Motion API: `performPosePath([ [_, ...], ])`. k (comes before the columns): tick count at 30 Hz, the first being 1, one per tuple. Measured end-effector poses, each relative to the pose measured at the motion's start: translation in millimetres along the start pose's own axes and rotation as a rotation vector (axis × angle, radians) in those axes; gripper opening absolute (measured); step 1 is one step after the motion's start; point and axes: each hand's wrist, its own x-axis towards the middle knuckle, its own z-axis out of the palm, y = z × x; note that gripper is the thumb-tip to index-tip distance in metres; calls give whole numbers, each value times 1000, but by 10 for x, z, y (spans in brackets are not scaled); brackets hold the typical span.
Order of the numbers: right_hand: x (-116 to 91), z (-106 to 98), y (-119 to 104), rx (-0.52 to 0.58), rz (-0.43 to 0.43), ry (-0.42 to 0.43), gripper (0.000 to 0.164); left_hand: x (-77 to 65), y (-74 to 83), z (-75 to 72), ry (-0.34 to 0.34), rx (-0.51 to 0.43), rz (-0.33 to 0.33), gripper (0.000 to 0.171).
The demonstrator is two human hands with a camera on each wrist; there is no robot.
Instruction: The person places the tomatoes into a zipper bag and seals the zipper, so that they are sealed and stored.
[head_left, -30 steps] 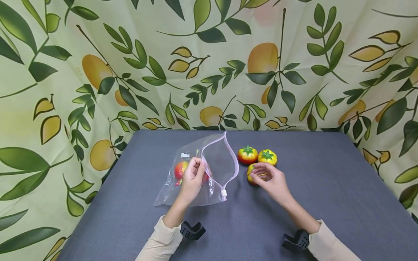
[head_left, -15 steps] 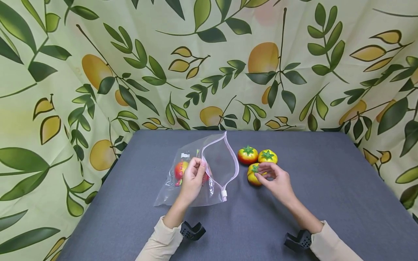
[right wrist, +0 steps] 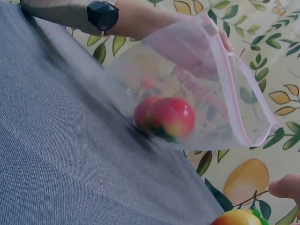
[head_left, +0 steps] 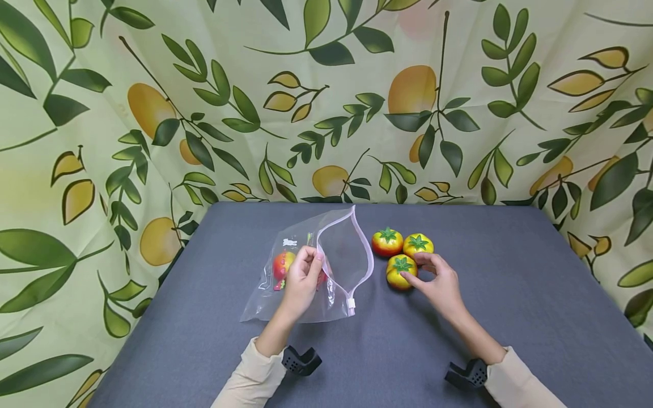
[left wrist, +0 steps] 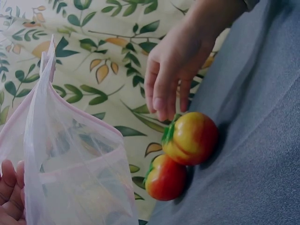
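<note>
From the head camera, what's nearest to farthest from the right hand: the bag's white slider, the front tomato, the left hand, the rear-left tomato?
From the right hand:
1. Front tomato, by its thumb.
2. Rear-left tomato, farther back and left.
3. White slider, left, at the bag's near corner.
4. Left hand, farthest left, holding the bag's edge.

- A table (head_left: 380, 354) with grey-blue surface; the right wrist view shows its fine woven lines.
- Behind the table, a pale cloth (head_left: 352, 79) with some soft folds.
- On this cloth, printed green leaves (head_left: 520, 56), round orange fruits (head_left: 412, 89) and yellow leaves (head_left: 279, 102) having dark outlines.
</note>
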Motion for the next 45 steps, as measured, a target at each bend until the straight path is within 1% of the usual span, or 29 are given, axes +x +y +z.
performPosePath([
  [5,1,7,48,-33,33,-35,47,-4,4,1,-1,3,7,16],
  [11,7,23,74,-46,72,-78,50,-1,1,2,-2,4,1,17],
  [23,18,75,107,-54,86,-126,56,-3,3,15,-2,5,-3,17],
  [32,13,94,111,-32,170,-249,68,-8,10,15,1,8,-8,17],
  [39,8,130,131,-42,176,-303,76,-12,28,17,0,5,-12,16],
  [45,3,135,137,-34,172,-312,79,-14,37,15,9,13,-15,16],
])
